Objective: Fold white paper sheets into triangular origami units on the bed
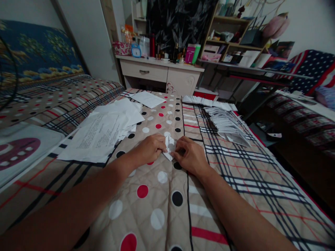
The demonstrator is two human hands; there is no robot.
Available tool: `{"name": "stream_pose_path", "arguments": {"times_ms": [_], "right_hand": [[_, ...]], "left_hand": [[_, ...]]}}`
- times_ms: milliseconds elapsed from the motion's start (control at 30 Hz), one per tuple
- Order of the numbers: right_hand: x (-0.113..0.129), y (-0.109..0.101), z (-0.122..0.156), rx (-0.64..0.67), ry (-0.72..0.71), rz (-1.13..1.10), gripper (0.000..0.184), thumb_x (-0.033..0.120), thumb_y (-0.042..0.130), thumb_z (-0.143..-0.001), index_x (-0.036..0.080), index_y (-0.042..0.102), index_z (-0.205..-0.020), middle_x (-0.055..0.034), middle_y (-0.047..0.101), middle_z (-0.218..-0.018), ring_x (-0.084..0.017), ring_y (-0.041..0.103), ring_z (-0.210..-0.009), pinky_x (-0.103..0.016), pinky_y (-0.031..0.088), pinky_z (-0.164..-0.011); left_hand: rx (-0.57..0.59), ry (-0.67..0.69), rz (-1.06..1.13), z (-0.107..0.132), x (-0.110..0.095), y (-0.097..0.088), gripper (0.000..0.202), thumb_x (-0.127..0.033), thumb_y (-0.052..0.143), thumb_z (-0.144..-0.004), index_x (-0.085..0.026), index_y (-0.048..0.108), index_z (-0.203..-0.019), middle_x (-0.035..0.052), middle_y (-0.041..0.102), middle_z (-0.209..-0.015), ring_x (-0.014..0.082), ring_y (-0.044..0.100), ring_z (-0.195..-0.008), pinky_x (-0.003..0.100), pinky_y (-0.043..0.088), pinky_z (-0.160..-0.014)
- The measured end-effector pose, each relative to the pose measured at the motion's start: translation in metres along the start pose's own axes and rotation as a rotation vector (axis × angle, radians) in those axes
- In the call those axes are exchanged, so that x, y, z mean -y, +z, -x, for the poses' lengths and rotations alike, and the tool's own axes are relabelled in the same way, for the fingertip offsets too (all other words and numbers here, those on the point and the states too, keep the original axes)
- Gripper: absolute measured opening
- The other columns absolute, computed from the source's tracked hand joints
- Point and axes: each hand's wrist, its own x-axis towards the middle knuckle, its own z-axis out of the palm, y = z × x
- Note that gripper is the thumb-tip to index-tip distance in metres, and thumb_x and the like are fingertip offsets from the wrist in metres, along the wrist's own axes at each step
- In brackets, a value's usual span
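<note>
A small folded piece of white paper (169, 146) lies between my two hands on the patterned bedspread. My left hand (151, 148) pinches its left edge, fingers curled together. On the other side my right hand (191, 153) grips the paper's right edge between thumb and forefinger. To the left is a pile of loose paper sheets (104, 129), the top one printed with text. Rows of folded white paper pieces (226, 125) lie beyond my right hand, with another row (206, 101) behind them.
A bedspread (162, 195) with dots and plaid covers the surface. Another white paper stack (149, 99) lies farther back. At the left edge is a white board-like object with a pink oval (19, 153). Past the bed stand a white dresser (157, 71) and a shelf (232, 43).
</note>
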Motion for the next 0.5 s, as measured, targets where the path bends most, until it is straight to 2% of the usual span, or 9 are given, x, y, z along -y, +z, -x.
{"name": "stream_pose_path", "arguments": {"times_ms": [67,200,267,400,433,500], "right_hand": [[0.000,0.001,0.001,-0.017,0.035,0.030,0.021,0.035,0.073,-0.074,0.021,0.060,-0.082,-0.0001,0.061,-0.091,-0.015,0.058,-0.074,-0.026,0.037,-0.062],[0.000,0.004,0.000,-0.054,0.111,0.059,0.055,0.040,0.077,-0.069,0.021,0.055,-0.116,-0.0080,0.061,-0.113,-0.023,0.062,-0.091,-0.031,0.043,-0.068],[0.000,0.005,-0.001,-0.040,0.139,0.054,0.066,0.040,0.078,-0.068,0.019,0.051,-0.125,-0.0105,0.061,-0.117,-0.026,0.062,-0.099,-0.033,0.044,-0.073],[0.002,0.003,-0.003,0.010,0.207,0.009,0.066,0.041,0.078,-0.068,0.019,0.053,-0.125,-0.0112,0.067,-0.112,-0.028,0.063,-0.100,-0.034,0.044,-0.075],[0.003,0.002,-0.003,0.021,0.232,-0.006,0.063,0.041,0.078,-0.068,0.020,0.055,-0.123,-0.0104,0.068,-0.109,-0.027,0.064,-0.097,-0.033,0.043,-0.073],[0.005,0.000,-0.003,0.028,0.282,-0.033,0.057,0.041,0.079,-0.066,0.021,0.059,-0.116,-0.0075,0.071,-0.100,-0.025,0.065,-0.089,-0.030,0.040,-0.067]], "left_hand": [[0.004,-0.018,-0.003,0.000,-0.003,-0.002,0.030,0.005,0.053,-0.071,-0.016,0.074,-0.072,0.0044,0.065,-0.076,0.0155,0.060,-0.078,0.027,0.048,-0.071],[0.013,-0.070,-0.029,0.002,-0.013,-0.005,0.020,-0.001,0.057,-0.069,-0.015,0.072,-0.072,0.0047,0.062,-0.078,0.0152,0.058,-0.074,0.027,0.047,-0.068],[0.001,-0.114,-0.051,0.002,-0.016,-0.004,0.010,-0.009,0.061,-0.073,-0.015,0.069,-0.070,0.0041,0.061,-0.079,0.0149,0.058,-0.072,0.027,0.047,-0.067],[-0.082,-0.215,-0.078,0.002,-0.015,0.001,0.011,-0.021,0.071,-0.073,-0.017,0.062,-0.068,0.0042,0.062,-0.091,0.0181,0.060,-0.086,0.032,0.049,-0.078],[-0.109,-0.248,-0.081,0.002,-0.013,0.002,0.013,-0.022,0.074,-0.070,-0.018,0.062,-0.073,0.0045,0.062,-0.097,0.0192,0.060,-0.090,0.033,0.049,-0.081],[-0.156,-0.341,-0.060,0.002,-0.009,0.005,0.035,-0.025,0.080,-0.064,-0.018,0.062,-0.092,0.0060,0.061,-0.106,0.0202,0.060,-0.092,0.034,0.050,-0.081]]}}
